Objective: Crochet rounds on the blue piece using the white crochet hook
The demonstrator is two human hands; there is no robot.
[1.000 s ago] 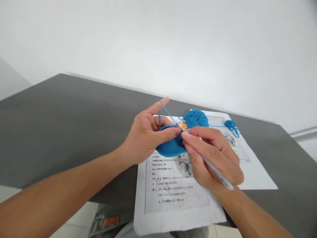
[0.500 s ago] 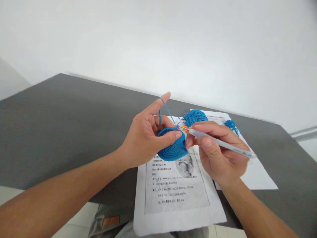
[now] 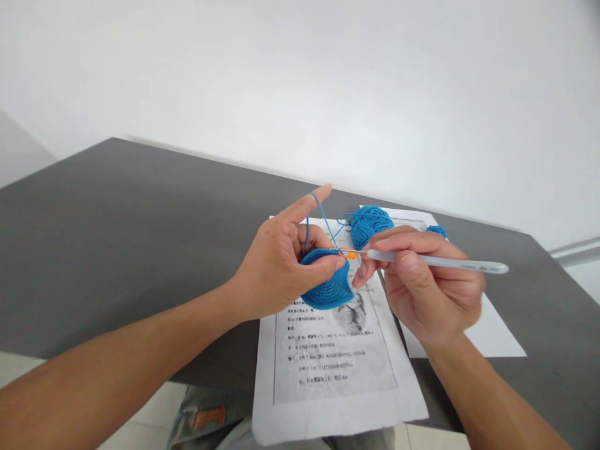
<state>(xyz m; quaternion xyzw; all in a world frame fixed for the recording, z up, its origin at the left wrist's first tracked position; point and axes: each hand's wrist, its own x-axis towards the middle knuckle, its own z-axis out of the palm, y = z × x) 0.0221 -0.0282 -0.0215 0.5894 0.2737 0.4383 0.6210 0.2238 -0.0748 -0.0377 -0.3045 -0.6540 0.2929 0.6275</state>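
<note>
Between the thumb and fingers of my left hand [image 3: 285, 262] is a round blue crochet piece [image 3: 327, 292], its edge curling. A strand of blue yarn [image 3: 323, 212] loops over my raised left index finger and runs down to the top edge of the piece. My right hand [image 3: 429, 281] grips a crochet hook [image 3: 450, 262] by its pale grey handle, pen-like. The thin metal shaft reaches left to the piece's upper edge, where its tip is hard to make out. A small orange stitch marker [image 3: 347, 253] sits at that edge, beside the shaft.
Behind my right hand lies a ball of blue yarn [image 3: 372, 225], with a smaller blue bundle [image 3: 436, 230] partly hidden farther right. A printed sheet [image 3: 337, 419] lies under my hands, overhanging the near edge of the dark table [image 3: 140, 250]. Another paper [image 3: 487, 331] is to the right.
My right hand has shifted slightly right, and the hook has swung to nearly level. My left hand has moved a little right and down with the crochet piece.
</note>
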